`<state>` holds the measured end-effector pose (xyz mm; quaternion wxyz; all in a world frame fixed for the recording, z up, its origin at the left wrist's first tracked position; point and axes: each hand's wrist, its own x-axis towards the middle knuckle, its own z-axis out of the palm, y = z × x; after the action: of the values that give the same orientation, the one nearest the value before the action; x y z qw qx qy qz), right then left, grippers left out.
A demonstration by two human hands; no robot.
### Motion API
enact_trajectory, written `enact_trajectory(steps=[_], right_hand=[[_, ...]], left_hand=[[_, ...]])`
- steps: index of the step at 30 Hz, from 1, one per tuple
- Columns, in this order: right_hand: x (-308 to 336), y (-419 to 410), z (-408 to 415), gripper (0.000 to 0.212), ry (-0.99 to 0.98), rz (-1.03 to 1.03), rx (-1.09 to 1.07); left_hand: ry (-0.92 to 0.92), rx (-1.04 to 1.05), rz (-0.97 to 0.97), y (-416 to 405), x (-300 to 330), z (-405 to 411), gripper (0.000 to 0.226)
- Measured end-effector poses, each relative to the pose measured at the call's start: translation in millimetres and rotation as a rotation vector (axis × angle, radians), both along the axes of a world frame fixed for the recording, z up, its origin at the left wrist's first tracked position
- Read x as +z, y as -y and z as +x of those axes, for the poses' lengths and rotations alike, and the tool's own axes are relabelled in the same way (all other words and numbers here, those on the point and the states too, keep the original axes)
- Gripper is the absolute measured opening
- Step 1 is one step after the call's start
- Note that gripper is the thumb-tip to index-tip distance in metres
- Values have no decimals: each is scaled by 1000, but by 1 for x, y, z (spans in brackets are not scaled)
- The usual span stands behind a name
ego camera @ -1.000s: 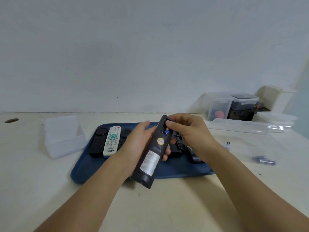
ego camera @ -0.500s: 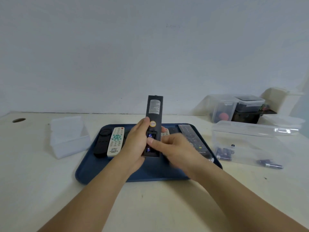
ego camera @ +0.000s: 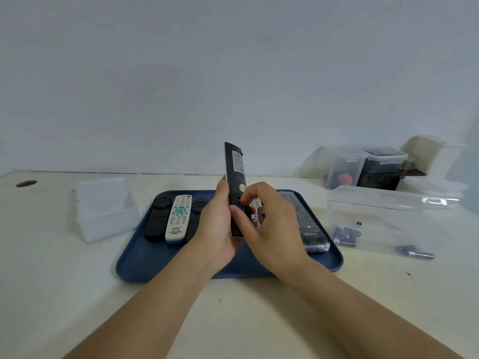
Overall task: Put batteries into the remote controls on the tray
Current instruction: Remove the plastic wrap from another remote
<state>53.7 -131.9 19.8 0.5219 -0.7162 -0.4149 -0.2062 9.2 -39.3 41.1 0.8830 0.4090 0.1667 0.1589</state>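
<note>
1. Black remote (ego camera: pixel 234 172): we find it held upright above the blue tray (ego camera: pixel 145 257), back toward us, battery bay open near its lower end. We judge it light, rigid and smooth-sided; best taken round the lower body, clear of the bay.
2. Left hand (ego camera: pixel 216 229): fingers curled round the remote's lower part, thumb along its left edge.
3. Right hand (ego camera: pixel 267 226): thumb and forefinger curled in at the bay, apparently pressing a battery (ego camera: pixel 242 207); whether they pinch it we cannot tell.
4. Battery: only a blue-purple sliver shows. We judge it small, hard and apt to roll; seating and polarity are not readable.
5. Other remotes: white remote (ego camera: pixel 178 218) between two black ones on the tray's left, a long dark remote (ego camera: pixel 304 221) on its right, another mostly hidden behind the hands.
6. Clear box (ego camera: pixel 375 203) on the surface, right of the tray: spare batteries (ego camera: pixel 346 235) inside, count unclear.
</note>
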Motion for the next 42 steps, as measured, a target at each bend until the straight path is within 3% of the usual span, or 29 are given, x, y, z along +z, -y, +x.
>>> enact_trajectory(steps=[9,37,40,42], right_hand=[[-3,-17,3,7,-56,62,51],[-13,-27,9,21,-67,73,-66],[-9,-26,10,31,-260,115,-7],[1,-25,14,34,-680,295,37]], left_hand=[[-12,66,47,0,-1,0,33],[8,115,102,2,-8,9,31],[24,136,111,-3,-9,13,29],[20,157,79,-9,-5,14,28]])
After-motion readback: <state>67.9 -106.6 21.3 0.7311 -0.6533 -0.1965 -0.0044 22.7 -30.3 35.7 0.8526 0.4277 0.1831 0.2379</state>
